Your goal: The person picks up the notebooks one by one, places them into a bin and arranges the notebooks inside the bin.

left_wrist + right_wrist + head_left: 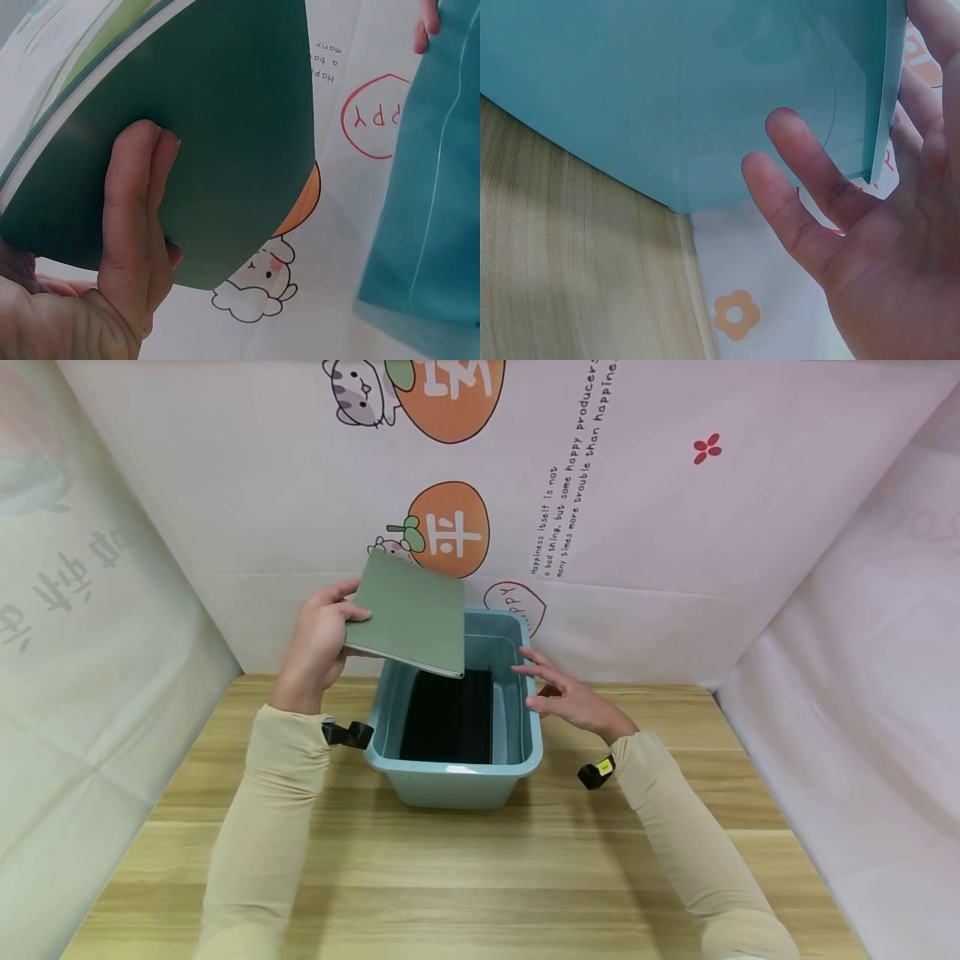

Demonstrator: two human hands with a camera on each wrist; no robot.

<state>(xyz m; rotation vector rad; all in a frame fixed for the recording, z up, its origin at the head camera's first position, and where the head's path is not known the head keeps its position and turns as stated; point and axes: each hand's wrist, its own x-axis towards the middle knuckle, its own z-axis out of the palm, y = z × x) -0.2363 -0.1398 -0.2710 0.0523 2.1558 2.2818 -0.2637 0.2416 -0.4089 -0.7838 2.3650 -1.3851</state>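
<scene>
My left hand (318, 639) grips a green notebook (412, 610) by its left edge, thumb on the top cover. Seen from the left wrist, the fingers (131, 202) lie against the underside of the notebook (225, 112). The notebook is tilted above the back left part of a blue plastic bin (456, 768) and hides some of its rim. Inside the bin lies a flat black object (450, 714); its kind cannot be told. At the bin's right rim is my right hand (570, 697), fingers spread and loosely bent, some of them at the rim.
The bin stands on a wood-grain table (465, 860). Behind it rises a white printed cloth (637, 527), and similar cloth hangs on the left and right sides. A small black wrist device (596, 772) sits by the right sleeve, another (348, 734) by the left.
</scene>
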